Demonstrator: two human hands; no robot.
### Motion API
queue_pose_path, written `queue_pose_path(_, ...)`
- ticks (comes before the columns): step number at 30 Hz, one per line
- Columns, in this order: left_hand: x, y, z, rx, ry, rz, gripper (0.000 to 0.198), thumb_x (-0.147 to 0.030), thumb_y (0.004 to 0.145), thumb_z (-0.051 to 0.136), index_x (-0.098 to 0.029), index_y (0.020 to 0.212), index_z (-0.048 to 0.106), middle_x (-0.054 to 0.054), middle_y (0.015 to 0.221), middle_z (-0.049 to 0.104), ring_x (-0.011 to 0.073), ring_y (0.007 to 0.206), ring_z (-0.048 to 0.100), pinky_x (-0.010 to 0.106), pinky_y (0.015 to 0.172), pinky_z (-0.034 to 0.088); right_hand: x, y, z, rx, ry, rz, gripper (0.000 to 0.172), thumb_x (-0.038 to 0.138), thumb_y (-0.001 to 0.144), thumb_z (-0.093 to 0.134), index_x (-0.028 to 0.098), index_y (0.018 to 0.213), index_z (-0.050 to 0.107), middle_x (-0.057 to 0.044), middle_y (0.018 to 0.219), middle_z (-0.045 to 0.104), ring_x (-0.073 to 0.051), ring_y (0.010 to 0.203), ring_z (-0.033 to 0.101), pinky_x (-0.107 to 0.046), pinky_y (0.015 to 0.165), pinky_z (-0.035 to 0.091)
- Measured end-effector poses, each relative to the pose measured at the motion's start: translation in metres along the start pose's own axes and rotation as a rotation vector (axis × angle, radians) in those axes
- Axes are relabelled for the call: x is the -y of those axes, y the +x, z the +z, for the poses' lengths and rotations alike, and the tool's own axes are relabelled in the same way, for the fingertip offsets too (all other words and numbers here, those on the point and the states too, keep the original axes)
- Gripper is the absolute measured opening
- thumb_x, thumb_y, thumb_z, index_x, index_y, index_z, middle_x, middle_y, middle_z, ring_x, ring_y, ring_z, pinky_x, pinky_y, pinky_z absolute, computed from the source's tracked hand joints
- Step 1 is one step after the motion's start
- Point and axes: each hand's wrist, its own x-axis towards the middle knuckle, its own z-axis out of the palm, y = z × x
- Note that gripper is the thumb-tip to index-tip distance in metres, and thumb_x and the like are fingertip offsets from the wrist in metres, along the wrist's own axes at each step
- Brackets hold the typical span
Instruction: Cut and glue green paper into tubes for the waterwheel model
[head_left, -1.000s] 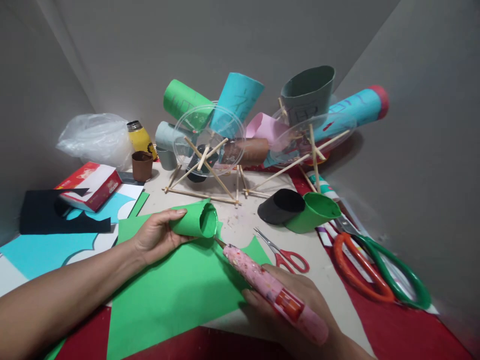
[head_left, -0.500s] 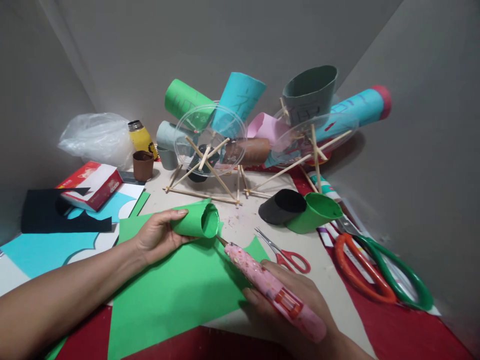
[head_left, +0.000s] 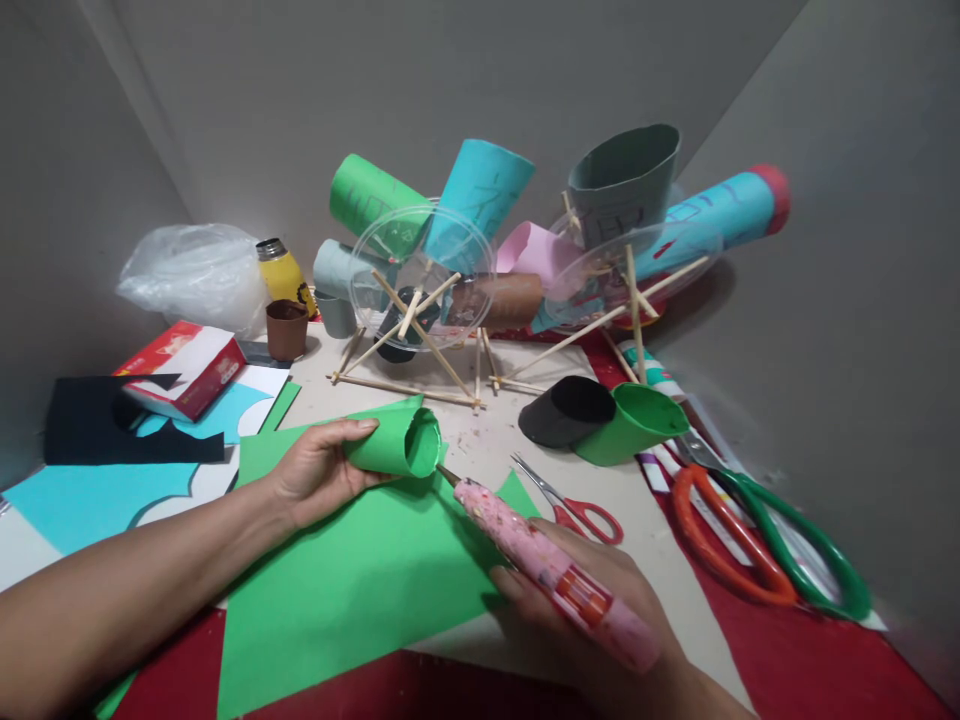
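One green paper sheet [head_left: 352,590] lies flat on the tabletop [head_left: 487,440] in the lower centre of the frame. Two big scissors [head_left: 757,540] lie at the right edge, and one small red pair [head_left: 577,505] near the centre. One green paper roll [head_left: 394,440] sits just above the sheet, smooth, its open end turned right. The left hand [head_left: 315,470] has its fingers wrapped around this roll. The right hand [head_left: 592,620] grips one pink glue gun [head_left: 547,570], whose tip is just beside the roll's opening.

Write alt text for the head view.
The left hand holds a rolled green paper tube while the right hand points a pink glue gun at its open end, over a green sheet. Red scissors lie nearby.
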Motion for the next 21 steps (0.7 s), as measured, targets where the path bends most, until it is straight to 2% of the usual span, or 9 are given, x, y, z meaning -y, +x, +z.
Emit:
queue_pose_path(2, 0.0002, 0.0004, 0.0001, 0.007, -0.006, 0.000, 0.020, -0.010, 0.081, 0.064, -0.003, 0.098, 0.073, 0.014, 0.097, 0.077, 0.0238, 0.086, 0.071, 0.043, 0.084, 0.059, -0.0018, -0.0017, 0.0008, -0.001, 0.011, 0.004, 0.028, 0.042, 0.099, 0.054, 0.028, 0.120, 0.065, -0.001, 0.081, 0.071, -0.018, 0.065, 0.067, -0.027, 0.052, 0.047)
queue_pose_path(5, 0.0000, 0.0008, 0.0009, 0.004, -0.011, 0.001, 0.019, -0.010, 0.081, 0.064, -0.003, 0.096, 0.073, 0.014, 0.095, 0.077, 0.0235, 0.084, 0.071, 0.042, 0.082, 0.060, -0.0030, -0.0025, 0.0015, -0.005, 0.012, -0.001, 0.025, 0.042, 0.098, 0.055, 0.028, 0.115, 0.067, -0.001, 0.079, 0.071, -0.018, 0.064, 0.067, -0.028, 0.052, 0.047)
queue_pose_path(8, -0.0001, 0.0010, 0.0016, -0.009, -0.012, 0.001, 0.019, -0.010, 0.080, 0.063, -0.003, 0.095, 0.073, 0.014, 0.094, 0.077, 0.0238, 0.084, 0.071, 0.043, 0.082, 0.060, -0.0027, -0.0016, 0.0020, -0.015, -0.013, -0.015, 0.025, 0.044, 0.098, 0.054, 0.028, 0.110, 0.069, -0.001, 0.074, 0.070, -0.017, 0.060, 0.065, -0.028, 0.049, 0.046)
queue_pose_path(11, 0.0001, 0.0012, 0.0018, -0.029, -0.011, 0.006, 0.019, -0.009, 0.080, 0.063, -0.004, 0.095, 0.073, 0.014, 0.094, 0.077, 0.0241, 0.084, 0.071, 0.044, 0.081, 0.060, -0.0010, -0.0001, 0.0017, -0.019, -0.033, -0.034, 0.028, 0.045, 0.099, 0.053, 0.026, 0.112, 0.069, 0.001, 0.070, 0.067, -0.016, 0.055, 0.062, -0.028, 0.048, 0.044)
queue_pose_path(15, 0.0004, 0.0013, 0.0021, -0.036, -0.018, 0.010, 0.018, -0.009, 0.078, 0.063, -0.004, 0.093, 0.073, 0.014, 0.094, 0.077, 0.0242, 0.084, 0.071, 0.044, 0.081, 0.061, 0.0020, 0.0010, 0.0003, 0.002, -0.033, -0.028, 0.025, 0.044, 0.098, 0.054, 0.025, 0.104, 0.070, 0.003, 0.061, 0.060, -0.014, 0.048, 0.056, -0.026, 0.046, 0.042)
queue_pose_path(21, 0.0008, 0.0018, 0.0025, -0.040, -0.003, 0.014, 0.017, -0.010, 0.077, 0.064, -0.005, 0.091, 0.073, 0.015, 0.095, 0.076, 0.0242, 0.085, 0.070, 0.043, 0.081, 0.061, 0.0008, -0.0010, 0.0022, 0.004, -0.072, -0.026, 0.028, 0.045, 0.099, 0.050, 0.025, 0.092, 0.068, 0.002, 0.062, 0.060, -0.015, 0.049, 0.056, -0.027, 0.047, 0.042)
